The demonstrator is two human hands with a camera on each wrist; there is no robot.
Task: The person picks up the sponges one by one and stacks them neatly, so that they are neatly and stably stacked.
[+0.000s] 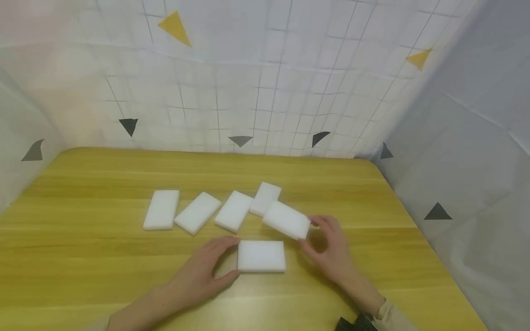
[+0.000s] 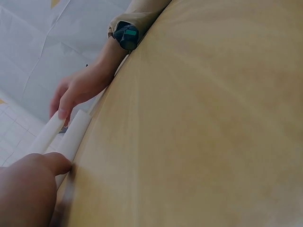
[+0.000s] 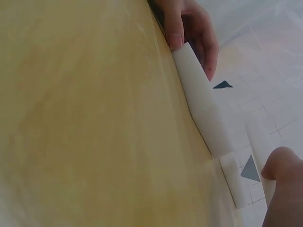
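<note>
Flat white rectangular blocks of one kind are on the wooden table; their material cannot be told. My left hand (image 1: 203, 266) holds the left end of the nearest block (image 1: 262, 256), thumb at the lower corner and fingers at the upper. This block lies flat, long side across. My right hand (image 1: 331, 250) pinches the right end of another block (image 1: 287, 220) between thumb and fingers. That block is tilted and raised off the table in the right wrist view, partly in front of a block (image 1: 265, 193) behind it.
Farther back, a row of several white blocks at differing angles runs leftward, from a middle block (image 1: 233, 211) to the leftmost block (image 1: 162, 209). The wooden table (image 1: 83, 266) meets a white grid-lined sheet (image 1: 281, 92) at its back edge. Grey sheeting (image 1: 476, 161) borders the right side.
</note>
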